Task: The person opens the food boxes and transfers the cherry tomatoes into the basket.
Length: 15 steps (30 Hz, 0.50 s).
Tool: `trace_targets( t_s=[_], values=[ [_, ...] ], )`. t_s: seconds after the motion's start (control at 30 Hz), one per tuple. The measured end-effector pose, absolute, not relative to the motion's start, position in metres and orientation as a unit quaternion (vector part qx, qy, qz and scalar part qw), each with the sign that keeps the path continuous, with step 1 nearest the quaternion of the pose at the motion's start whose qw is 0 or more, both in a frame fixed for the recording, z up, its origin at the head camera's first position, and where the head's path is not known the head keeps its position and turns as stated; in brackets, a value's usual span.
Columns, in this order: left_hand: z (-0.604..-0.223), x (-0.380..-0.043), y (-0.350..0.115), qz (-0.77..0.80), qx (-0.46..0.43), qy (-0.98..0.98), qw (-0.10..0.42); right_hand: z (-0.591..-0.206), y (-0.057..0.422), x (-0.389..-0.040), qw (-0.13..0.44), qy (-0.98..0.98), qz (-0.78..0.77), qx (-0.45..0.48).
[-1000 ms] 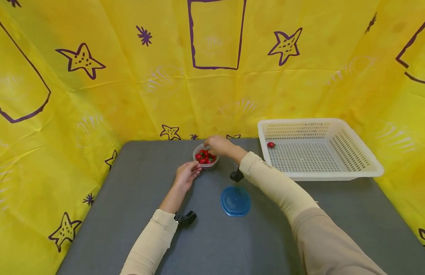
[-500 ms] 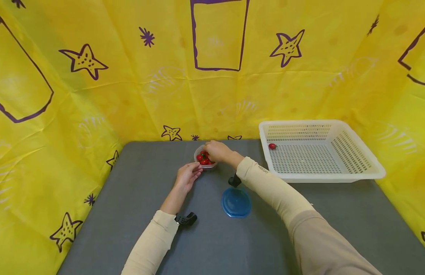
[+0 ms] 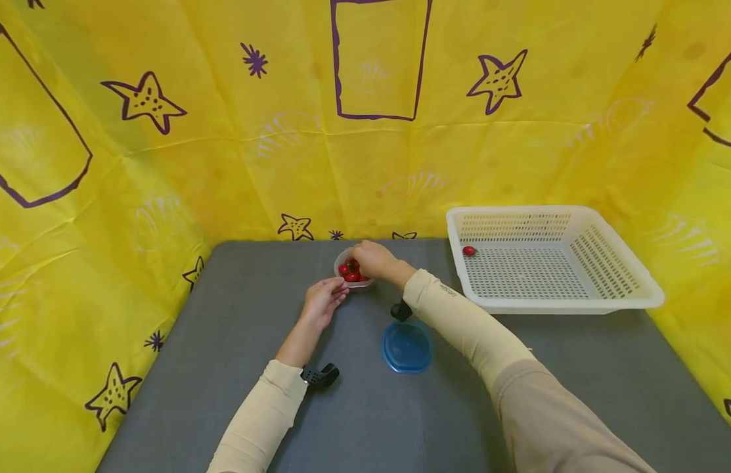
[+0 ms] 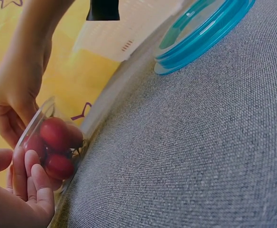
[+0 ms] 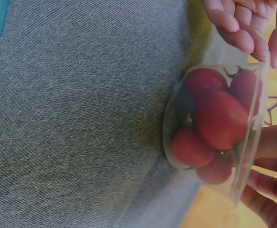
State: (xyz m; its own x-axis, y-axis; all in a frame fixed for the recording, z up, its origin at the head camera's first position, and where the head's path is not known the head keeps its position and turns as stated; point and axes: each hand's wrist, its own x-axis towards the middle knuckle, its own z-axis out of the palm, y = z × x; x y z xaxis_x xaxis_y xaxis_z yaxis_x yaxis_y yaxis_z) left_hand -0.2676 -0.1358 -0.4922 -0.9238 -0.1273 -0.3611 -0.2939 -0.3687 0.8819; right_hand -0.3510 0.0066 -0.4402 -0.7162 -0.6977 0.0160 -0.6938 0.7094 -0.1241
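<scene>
A small clear plastic container of cherry tomatoes stands near the table's far edge. My left hand pinches its near left rim between thumb and fingers, as the right wrist view shows, where the clear wall reveals several tomatoes. My right hand reaches over the far right side with its fingers down at the opening; whether they hold a tomato is hidden. A round blue lid lies on the table in front of the container; its rim shows in the left wrist view too.
To the right stands a white slotted plastic basket with one cherry tomato in its left back part. The grey cloth-covered table meets a yellow patterned curtain behind and at both sides.
My right hand has shifted slightly lower over the container and covers more of the tomatoes on its right. The left hand stays at the rim. The view has shifted slightly.
</scene>
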Motion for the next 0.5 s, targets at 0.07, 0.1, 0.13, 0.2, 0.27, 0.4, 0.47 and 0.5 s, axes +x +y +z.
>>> trace_targets(
  t_s=[0.07,0.1,0.13,0.2,0.27,0.4,0.47,0.5],
  values=[
    [-0.4924,-0.2678,-0.1356,0.806,-0.19,0.557,0.052,-0.442,0.0081,-0.3519,0.008,0.922,-0.064,-0.382],
    [-0.4923,-0.2678,-0.1356,0.806,-0.191,0.558,0.053,-0.4429,0.0088,-0.3524,0.004,0.921,-0.066,-0.383],
    [-0.4921,-0.2676,-0.1356,0.806,-0.191,0.558,0.053,-0.4435,0.0094,-0.3528,-0.002,0.92,-0.067,-0.385],
    [-0.491,-0.2673,-0.1353,0.805,-0.192,0.559,0.053,-0.444,0.01,-0.3535,-0.006,0.919,-0.07,-0.388],
    [-0.49,-0.2669,-0.1354,0.803,-0.191,0.562,0.053,-0.4442,0.0103,-0.3541,-0.008,0.918,-0.07,-0.389],
    [-0.4891,-0.2664,-0.1363,0.796,-0.191,0.572,0.056,-0.4431,0.0108,-0.3551,-0.002,0.916,-0.08,-0.392],
    [-0.4899,-0.2666,-0.1364,0.793,-0.192,0.575,0.057,-0.4414,0.0114,-0.3551,-0.001,0.915,-0.088,-0.395],
    [-0.4901,-0.2665,-0.1364,0.792,-0.193,0.576,0.057,-0.4403,0.0117,-0.3548,0.001,0.914,-0.093,-0.396]
  ],
)
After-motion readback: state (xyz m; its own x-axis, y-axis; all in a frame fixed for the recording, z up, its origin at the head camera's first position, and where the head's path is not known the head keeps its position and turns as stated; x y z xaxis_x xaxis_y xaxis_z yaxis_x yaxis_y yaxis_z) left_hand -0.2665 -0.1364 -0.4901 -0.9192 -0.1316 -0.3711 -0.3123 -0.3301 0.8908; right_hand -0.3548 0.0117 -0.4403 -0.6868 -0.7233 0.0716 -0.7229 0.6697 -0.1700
